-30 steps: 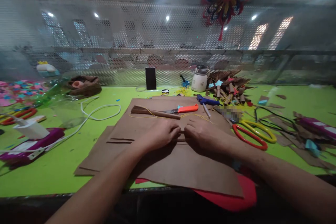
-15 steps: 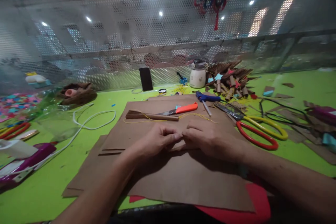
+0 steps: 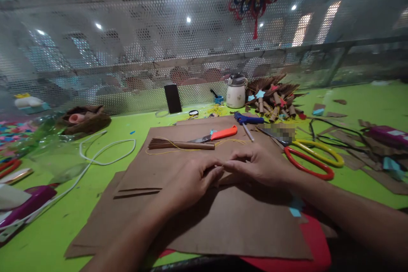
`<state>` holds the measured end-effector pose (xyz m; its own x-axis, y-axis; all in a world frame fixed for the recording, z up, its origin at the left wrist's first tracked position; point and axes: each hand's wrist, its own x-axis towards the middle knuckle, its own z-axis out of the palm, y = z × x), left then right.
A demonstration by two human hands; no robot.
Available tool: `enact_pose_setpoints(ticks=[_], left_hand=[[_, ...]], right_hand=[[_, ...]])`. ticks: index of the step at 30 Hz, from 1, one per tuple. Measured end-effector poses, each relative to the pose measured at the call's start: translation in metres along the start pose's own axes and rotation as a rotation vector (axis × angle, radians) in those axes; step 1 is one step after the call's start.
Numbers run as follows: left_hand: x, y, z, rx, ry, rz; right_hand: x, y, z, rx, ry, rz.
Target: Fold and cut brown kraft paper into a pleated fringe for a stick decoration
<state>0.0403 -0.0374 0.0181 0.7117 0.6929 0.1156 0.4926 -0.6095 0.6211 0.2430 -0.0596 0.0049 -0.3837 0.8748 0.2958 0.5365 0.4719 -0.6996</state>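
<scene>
My left hand (image 3: 194,178) and my right hand (image 3: 255,163) meet over the stacked brown paper sheets (image 3: 236,225). Their fingertips are pinched together, almost touching, at a small piece of brown paper (image 3: 225,179) that shows below them; the fingers cover most of it. Just beyond lies a rolled brown paper tassel (image 3: 194,146) with a fringed left end and a thin yellow thread. An orange-handled knife (image 3: 223,133) rests against it, blade pointing left. To the right of my right hand are large scissors (image 3: 310,161) with red and yellow handles.
A blue glue gun (image 3: 250,118) lies behind the knife. Farther back stand a black upright panel (image 3: 172,98), a white jar (image 3: 236,93) and a heap of paper tassels (image 3: 277,100). A white cable (image 3: 108,163) loops on the left; paper scraps (image 3: 385,180) lie right.
My hands stay together over the paper, the fingers shifting their pinch slightly and my right wrist rising a little. The whole view has turned slightly to the right.
</scene>
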Motion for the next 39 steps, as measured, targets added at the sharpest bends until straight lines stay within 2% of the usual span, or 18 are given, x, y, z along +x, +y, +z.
enact_pose_setpoints(ticks=[5,8,14,19,23,27,31,32,37,39], left_hand=[[-0.001,0.003,0.005,0.171,0.004,0.015],[-0.002,0.004,0.004,0.182,-0.012,0.007],[-0.002,0.005,-0.002,0.064,-0.03,-0.015],[-0.001,0.002,-0.006,0.016,-0.043,-0.062],[0.001,-0.002,-0.01,-0.049,-0.048,-0.148],[0.002,-0.006,-0.014,-0.183,-0.016,-0.173],[0.002,-0.007,-0.014,-0.417,-0.02,-0.188],[0.002,-0.006,-0.013,-0.487,-0.027,-0.185],[-0.003,-0.002,-0.004,-0.776,-0.136,-0.162],[-0.004,-0.001,0.001,-0.848,-0.225,-0.173]], right_hand=[[-0.003,-0.002,0.004,0.009,-0.058,0.035],[-0.005,-0.003,0.003,0.027,-0.08,0.044],[-0.004,-0.001,-0.006,0.034,0.028,0.02],[-0.003,0.001,-0.008,0.242,-0.117,0.152],[-0.003,0.009,-0.01,0.397,-0.147,0.25],[0.0,0.016,-0.016,0.612,-0.134,0.257],[0.005,0.019,-0.023,0.85,0.034,0.173],[0.005,0.018,-0.024,0.878,0.041,0.152],[-0.004,0.006,-0.017,0.723,-0.209,0.072],[-0.008,-0.001,-0.014,0.644,-0.198,0.015]])
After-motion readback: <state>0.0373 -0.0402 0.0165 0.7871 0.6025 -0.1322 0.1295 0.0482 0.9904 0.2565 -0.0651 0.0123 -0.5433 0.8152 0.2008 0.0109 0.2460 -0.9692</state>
